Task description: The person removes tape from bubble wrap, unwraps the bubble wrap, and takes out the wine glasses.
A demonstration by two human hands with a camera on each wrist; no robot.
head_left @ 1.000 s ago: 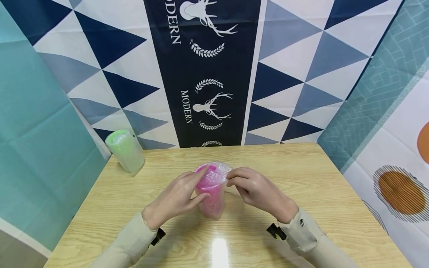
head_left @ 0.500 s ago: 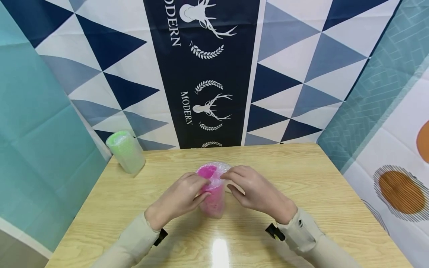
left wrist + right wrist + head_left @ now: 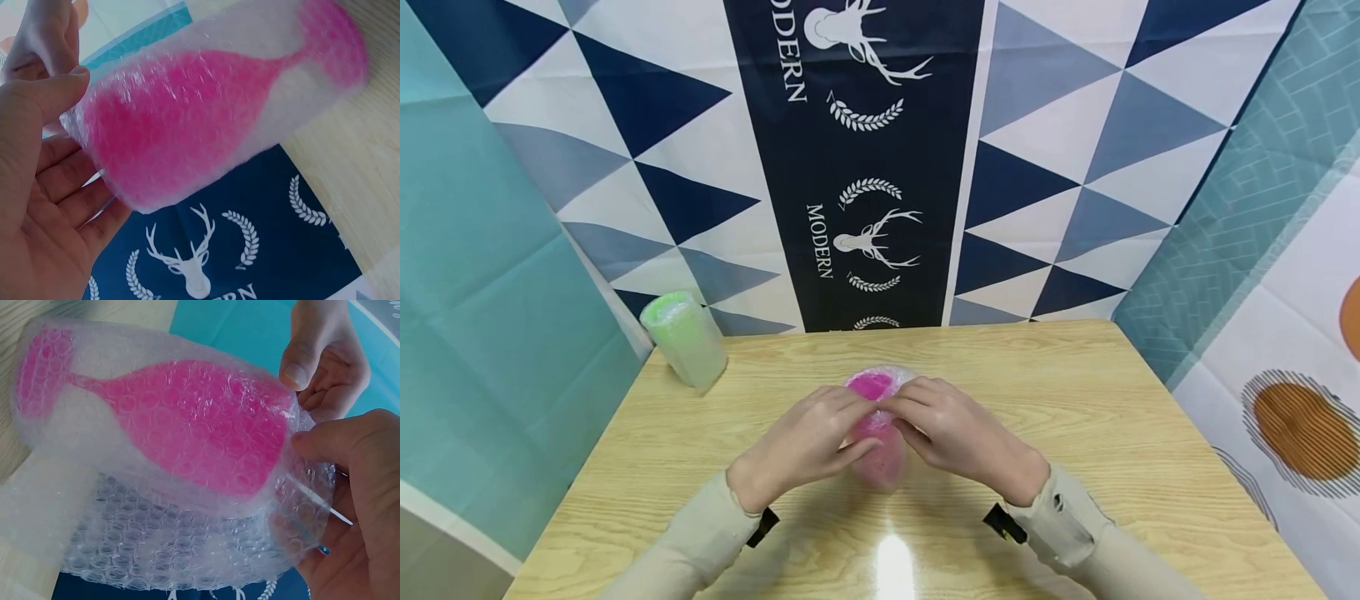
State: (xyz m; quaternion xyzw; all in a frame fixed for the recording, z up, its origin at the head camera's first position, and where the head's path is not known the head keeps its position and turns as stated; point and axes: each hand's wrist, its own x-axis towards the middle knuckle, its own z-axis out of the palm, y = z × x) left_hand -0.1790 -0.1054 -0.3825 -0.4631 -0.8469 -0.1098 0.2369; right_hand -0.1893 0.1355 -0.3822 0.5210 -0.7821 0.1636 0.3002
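Note:
A pink wine glass is wrapped in clear bubble wrap, its bowl toward my hands and its foot at the other end. In the head view it stands at the table's middle, mouth up. My left hand is at the mouth end from the left, wrap between its thumb and bent fingers. From the right, my right hand pinches the loose wrap past the rim, thumb in front and fingers behind. The fingertips of both hands come close together over the mouth. In the head view the hands hide part of the rim.
A second bubble-wrapped piece, green at its top, stands at the table's back left corner. The wooden table meets a patterned cloth backdrop behind, with cloth walls at both sides.
My right hand has moved left over the mouth of the wine glass, drawing wrap inward. The left hand's fingers have bent over the rim, and the two hands are now closer together.

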